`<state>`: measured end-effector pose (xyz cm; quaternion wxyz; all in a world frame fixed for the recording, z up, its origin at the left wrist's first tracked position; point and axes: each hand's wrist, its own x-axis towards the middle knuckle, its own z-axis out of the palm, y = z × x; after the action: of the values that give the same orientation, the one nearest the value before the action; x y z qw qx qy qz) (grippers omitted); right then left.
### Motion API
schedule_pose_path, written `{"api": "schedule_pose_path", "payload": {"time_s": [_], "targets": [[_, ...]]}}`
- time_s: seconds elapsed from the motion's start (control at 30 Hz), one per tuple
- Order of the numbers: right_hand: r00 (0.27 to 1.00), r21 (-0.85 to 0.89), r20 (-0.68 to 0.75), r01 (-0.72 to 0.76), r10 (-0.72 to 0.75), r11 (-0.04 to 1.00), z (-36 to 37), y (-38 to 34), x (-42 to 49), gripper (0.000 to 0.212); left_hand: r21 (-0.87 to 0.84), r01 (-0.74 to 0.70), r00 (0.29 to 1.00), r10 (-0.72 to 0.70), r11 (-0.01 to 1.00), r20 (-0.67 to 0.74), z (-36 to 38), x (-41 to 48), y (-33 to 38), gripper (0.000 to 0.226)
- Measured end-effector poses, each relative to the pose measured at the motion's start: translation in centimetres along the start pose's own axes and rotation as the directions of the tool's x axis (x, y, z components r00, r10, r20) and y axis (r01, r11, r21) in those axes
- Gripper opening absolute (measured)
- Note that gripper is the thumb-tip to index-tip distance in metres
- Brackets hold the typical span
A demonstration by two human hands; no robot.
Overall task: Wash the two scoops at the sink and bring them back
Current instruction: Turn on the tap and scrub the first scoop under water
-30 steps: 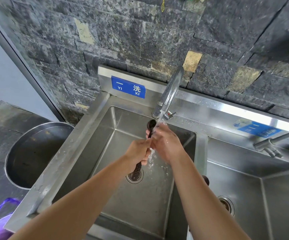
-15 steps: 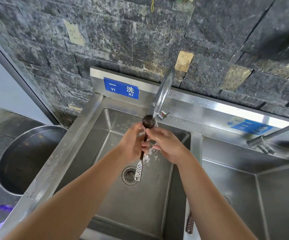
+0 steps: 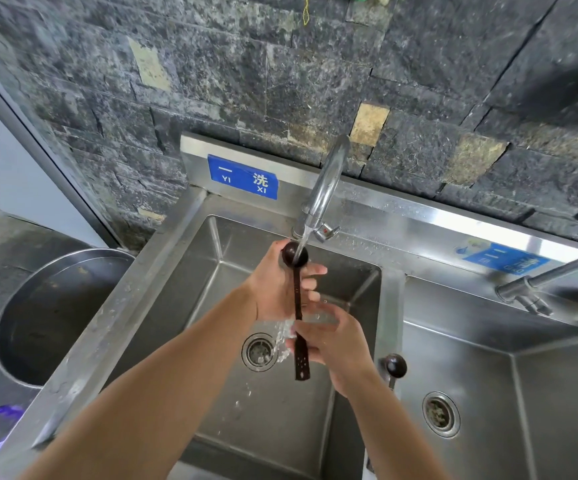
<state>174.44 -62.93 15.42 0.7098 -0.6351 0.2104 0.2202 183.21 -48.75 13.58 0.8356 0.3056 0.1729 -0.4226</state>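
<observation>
Both hands pinch our dark long-handled scoop (image 3: 297, 306) under the tap: left hand (image 3: 275, 282) far, right hand (image 3: 332, 341) near; next comes the second scoop (image 3: 394, 367).

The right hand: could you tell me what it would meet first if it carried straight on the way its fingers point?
The right hand points left across the basin, fingers already on the scoop handle. Past that, the falling water and probably the left hand come next, though depth is unclear.
</observation>
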Motion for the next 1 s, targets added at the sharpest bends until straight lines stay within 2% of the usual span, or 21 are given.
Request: {"api": "schedule_pose_path", "payload": {"time_s": [0.07, 0.17, 0.23, 0.37, 0.47, 0.6, 0.7, 0.77, 0.83, 0.93, 1.0], "targets": [[1.0, -0.006, -0.013, -0.013, 0.013, 1.0, -0.4, 0.0, -0.3, 0.053, -0.017, -0.055, 0.993, 0.053, 0.998, -0.108, -0.1, 0.4, -0.4, 0.06], [0.999, -0.075, -0.036, 0.003, -0.006, 0.997, -0.6, 0.3, -0.6, 0.043, -0.198, -0.162, 0.976, 0.127, 0.967, -0.179, 0.1, 0.7, -1.1, 0.034], [1.0, -0.087, -0.025, -0.003, 0.001, 0.996, -0.6, 0.6, -0.9, 0.04, -0.279, -0.202, 0.965, 0.141, 0.939, -0.223, 0.2, 0.8, -1.3, 0.026], [0.999, -0.09, 0.037, -0.021, 0.025, 0.996, -1.0, 0.9, -1.3, 0.032, -0.258, -0.213, 0.95, 0.138, 0.942, -0.281, 0.3, 1.2, -1.8, 0.033], [0.996, -0.136, 0.075, -0.026, 0.037, 0.99, -1.3, 1.4, -1.1, 0.022, -0.201, -0.226, 0.944, 0.164, 0.953, -0.287, 0.3, 1.2, -2.1, 0.027], [1.0, -0.267, 0.006, -0.009, 0.011, 0.964, -1.6, 1.8, -0.5, 0.008, -0.168, -0.238, 0.946, 0.189, 0.957, -0.265, 0.7, 0.2, -2.0, 0.036], [0.994, -0.358, -0.08, 0.045, -0.079, 0.933, -1.6, 1.9, 0.0, 0.007, 0.011, -0.191, 0.937, 0.186, 0.981, -0.294, 1.4, -1.1, -0.9, 0.051], [0.987, -0.395, -0.095, 0.079, -0.126, 0.915, -1.5, 1.7, 0.3, 0.006, 0.284, -0.124, 0.902, 0.227, 0.951, -0.367, 2.0, -2.2, 0.0, 0.043], [0.985, -0.392, -0.077, 0.111, -0.152, 0.913, -1.2, 1.5, 0.5, 0.007, 0.506, -0.096, 0.895, 0.297, 0.857, -0.333, 2.7, -3.3, 0.8, 0.03], [0.981, -0.368, -0.047, 0.159, -0.189, 0.916, -0.7, 1.0, 0.7, 0.008, 0.685, -0.153, 0.894, 0.396, 0.712, -0.211, 3.6, -5.1, 1.6, 0.029], [0.976, -0.368, -0.011, 0.2, -0.219, 0.908, -0.3, 0.5, 1.0, 0.011, 0.798, -0.138, 0.9, 0.411, 0.587, -0.147, 4.3, -6.8, 2.1, 0.032]]}}
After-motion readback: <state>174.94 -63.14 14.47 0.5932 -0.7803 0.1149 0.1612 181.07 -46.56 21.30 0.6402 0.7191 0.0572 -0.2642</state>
